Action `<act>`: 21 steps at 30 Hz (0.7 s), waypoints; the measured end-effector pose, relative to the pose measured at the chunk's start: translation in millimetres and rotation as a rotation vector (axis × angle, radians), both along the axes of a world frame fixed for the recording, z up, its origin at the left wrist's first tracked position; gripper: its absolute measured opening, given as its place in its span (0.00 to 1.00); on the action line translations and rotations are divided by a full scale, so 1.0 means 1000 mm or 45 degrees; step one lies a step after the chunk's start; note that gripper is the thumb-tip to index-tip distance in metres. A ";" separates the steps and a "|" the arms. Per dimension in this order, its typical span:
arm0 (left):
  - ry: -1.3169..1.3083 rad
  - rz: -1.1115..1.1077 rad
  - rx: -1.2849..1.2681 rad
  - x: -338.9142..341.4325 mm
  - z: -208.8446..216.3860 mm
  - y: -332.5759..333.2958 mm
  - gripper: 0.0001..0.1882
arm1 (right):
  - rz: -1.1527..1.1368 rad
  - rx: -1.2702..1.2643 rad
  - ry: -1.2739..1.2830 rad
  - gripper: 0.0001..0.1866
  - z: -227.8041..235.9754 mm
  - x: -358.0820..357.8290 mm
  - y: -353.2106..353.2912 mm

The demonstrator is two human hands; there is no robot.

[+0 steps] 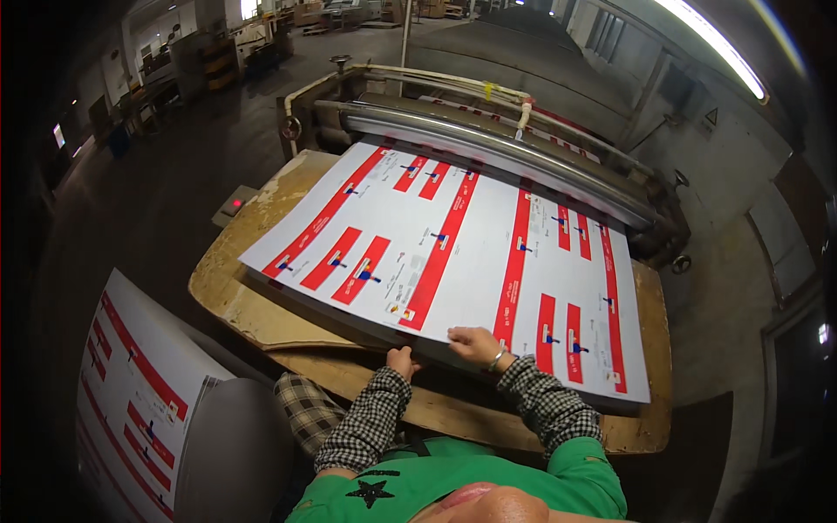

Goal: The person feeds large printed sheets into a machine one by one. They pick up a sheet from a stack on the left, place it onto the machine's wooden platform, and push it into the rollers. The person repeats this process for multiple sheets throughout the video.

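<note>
My right hand (475,345) lies flat and open on the top printed sheet (453,253) near its front edge. My left hand (402,360) curls under that edge, pinching the sheet. The stack of sheets rests on the worn wooden tabletop (235,296), before the machine's roller (488,148).

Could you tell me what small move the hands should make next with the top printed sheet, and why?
Probably slide the top sheet forward toward the roller. The right hand lies flat on its near edge, the left hand grips the stack's edge beside it, and the sheet's far edge already lies close to the roller.
</note>
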State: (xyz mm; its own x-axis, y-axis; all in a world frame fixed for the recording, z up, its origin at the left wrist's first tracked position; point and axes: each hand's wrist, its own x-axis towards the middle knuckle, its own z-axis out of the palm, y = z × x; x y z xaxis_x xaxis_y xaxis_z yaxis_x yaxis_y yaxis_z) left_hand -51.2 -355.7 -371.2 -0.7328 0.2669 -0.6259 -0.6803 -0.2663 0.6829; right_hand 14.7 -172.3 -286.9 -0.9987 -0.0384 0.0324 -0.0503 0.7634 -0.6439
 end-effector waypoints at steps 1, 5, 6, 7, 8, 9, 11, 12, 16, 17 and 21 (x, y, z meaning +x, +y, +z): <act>-0.001 -0.048 0.041 0.002 0.014 0.004 0.17 | 0.013 0.056 -0.024 0.13 -0.017 0.003 0.006; 0.004 -0.130 0.138 -0.003 0.007 -0.001 0.23 | 0.022 0.095 -0.195 0.17 -0.028 -0.002 0.008; -0.002 -0.131 0.139 -0.003 0.008 0.000 0.24 | 0.006 0.067 -0.226 0.18 -0.033 -0.004 0.013; -0.009 -0.132 0.138 -0.001 0.009 0.001 0.26 | 0.007 0.094 -0.252 0.21 -0.032 -0.013 0.018; -0.016 -0.133 0.137 0.001 0.011 0.001 0.27 | -0.085 0.042 -0.319 0.18 -0.031 -0.022 0.025; 0.008 -0.102 0.115 0.004 0.016 0.002 0.26 | -0.277 0.152 -0.306 0.21 -0.022 -0.037 0.029; 0.058 -0.121 0.148 0.005 0.003 0.000 0.23 | -0.470 0.255 -0.264 0.26 -0.025 -0.046 0.031; 0.096 -0.134 0.169 0.001 0.000 0.001 0.21 | -0.480 0.251 -0.224 0.29 -0.034 -0.053 0.038; 0.082 -0.164 0.286 -0.001 -0.004 0.000 0.19 | 0.083 0.675 -0.094 0.39 -0.052 -0.030 0.002; 0.090 -0.177 0.282 -0.002 -0.005 0.000 0.19 | 0.075 0.673 -0.044 0.37 -0.051 -0.022 -0.002; 0.095 -0.197 0.148 -0.001 -0.014 -0.005 0.19 | 0.197 0.548 -0.235 0.30 -0.031 -0.019 0.002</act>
State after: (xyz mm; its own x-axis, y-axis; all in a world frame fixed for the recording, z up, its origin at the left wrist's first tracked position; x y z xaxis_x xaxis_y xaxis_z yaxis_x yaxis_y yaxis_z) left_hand -52.4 -360.8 -384.9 -0.7208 0.4471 -0.5296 -0.6676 -0.2426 0.7039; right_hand -4.2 -169.9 -318.3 -0.9678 -0.1575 -0.1962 -0.0984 0.9547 -0.2807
